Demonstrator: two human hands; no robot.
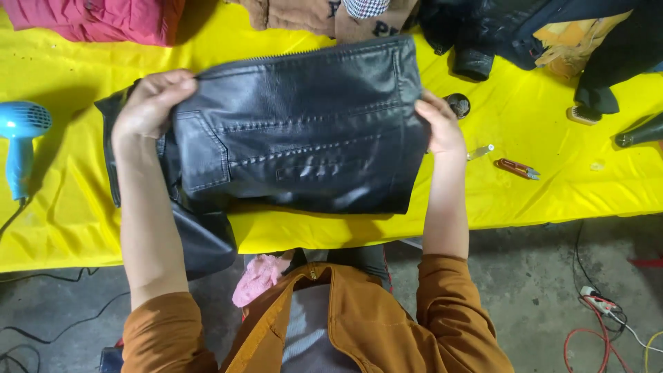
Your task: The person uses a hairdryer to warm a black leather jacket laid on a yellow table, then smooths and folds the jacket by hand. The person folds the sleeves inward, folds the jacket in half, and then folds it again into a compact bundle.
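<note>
A black leather jacket (304, 131), folded, is held up over a yellow-covered table (69, 207). My left hand (150, 102) grips its upper left edge, fingers curled over the fold. My right hand (439, 124) grips the jacket's right edge. A sleeve or loose part of the jacket (200, 235) hangs down over the table's front edge at the left. Stitched seams and a zip edge run across the panel facing me.
A light blue hair dryer (21, 138) lies at the far left. Small orange thread snips (514, 168) and a small clear bottle (480, 151) lie right of my right hand. Red (97, 19), brown and dark garments are piled along the back. Cables (601, 318) trail on the concrete floor.
</note>
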